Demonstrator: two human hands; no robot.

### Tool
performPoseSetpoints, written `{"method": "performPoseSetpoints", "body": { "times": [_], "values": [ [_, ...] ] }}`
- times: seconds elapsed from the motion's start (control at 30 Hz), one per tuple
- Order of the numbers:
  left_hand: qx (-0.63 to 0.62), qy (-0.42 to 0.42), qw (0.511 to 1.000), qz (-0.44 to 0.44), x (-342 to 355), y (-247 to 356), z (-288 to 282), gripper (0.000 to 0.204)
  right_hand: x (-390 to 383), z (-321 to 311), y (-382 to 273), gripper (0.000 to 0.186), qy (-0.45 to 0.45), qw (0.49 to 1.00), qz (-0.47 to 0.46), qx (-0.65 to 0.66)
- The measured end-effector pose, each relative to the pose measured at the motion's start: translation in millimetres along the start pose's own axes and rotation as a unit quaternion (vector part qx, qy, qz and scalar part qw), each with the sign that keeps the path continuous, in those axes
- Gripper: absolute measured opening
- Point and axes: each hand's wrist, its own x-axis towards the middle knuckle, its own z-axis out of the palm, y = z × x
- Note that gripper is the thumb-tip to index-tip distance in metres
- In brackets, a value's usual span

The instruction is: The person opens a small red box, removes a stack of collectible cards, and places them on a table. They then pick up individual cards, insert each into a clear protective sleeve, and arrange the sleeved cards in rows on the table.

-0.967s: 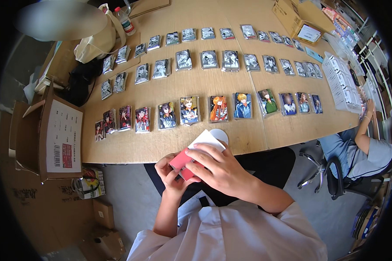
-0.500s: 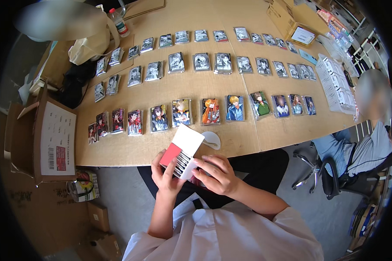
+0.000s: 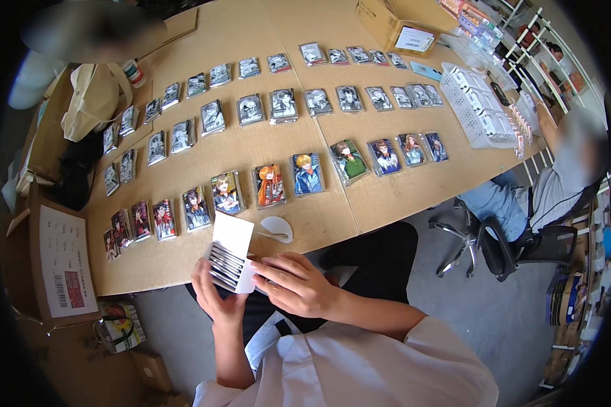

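Note:
A small white box (image 3: 235, 233) with its lid raised is held between my hands in front of the table's near edge. Thin items with pale edges (image 3: 227, 266) stand packed in rows inside it. My left hand (image 3: 217, 293) grips the box's left side. My right hand (image 3: 297, 285) has its fingers on the right side, close to the lower corner. Just beyond the box lies a white rounded piece (image 3: 276, 229) with a thin tan strip on it. The nearest row of colour character card stacks includes one with an orange-haired figure (image 3: 270, 186).
Two farther rows hold grey card stacks (image 3: 250, 108). A white plastic basket (image 3: 455, 102) and an open carton (image 3: 414, 41) stand at the right. At the left are another carton (image 3: 61, 261) and a cloth bag (image 3: 91, 102). A person (image 3: 563, 169) sits at the right.
My view has turned, so the table appears shifted left and tilted. The red panel seen at the box's opening no longer shows, and more of the packed items is visible.

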Motion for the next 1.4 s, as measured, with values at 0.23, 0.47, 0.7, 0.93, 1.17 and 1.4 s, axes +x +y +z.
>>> {"method": "performPoseSetpoints", "body": {
  "times": [0.23, 0.47, 0.7, 0.93, 1.17, 1.4],
  "values": [
    [-0.251, 0.022, 0.94, -0.231, -2, 7, 9, 0.119, 45, -16, -22, 0.046, -0.066, 0.997, 0.025, -0.017],
    [-0.172, 0.029, 0.969, -0.174, -13, 18, 13, 0.1, 96, -19, -35, 0.02, -0.235, 0.968, 0.039, -0.076],
    [0.026, 0.043, 0.997, 0.054, -10, 8, -4, 0.087, 87, -9, -43, 0.015, -0.243, 0.966, 0.057, -0.063],
    [0.088, 0.03, 0.993, 0.069, 13, 9, -19, 0.08, 87, 4, -42, 0.014, -0.131, 0.988, 0.072, -0.03],
    [0.102, 0.02, 0.995, 0.006, 13, 12, -33, 0.097, 92, 9, -38, 0.027, -0.062, 0.998, -0.001, -0.031],
    [0.073, 0.038, 0.996, -0.014, 17, 16, -42, 0.1, 95, 15, -43, 0.027, -0.011, 0.997, -0.076, 0.01]
  ]
}}
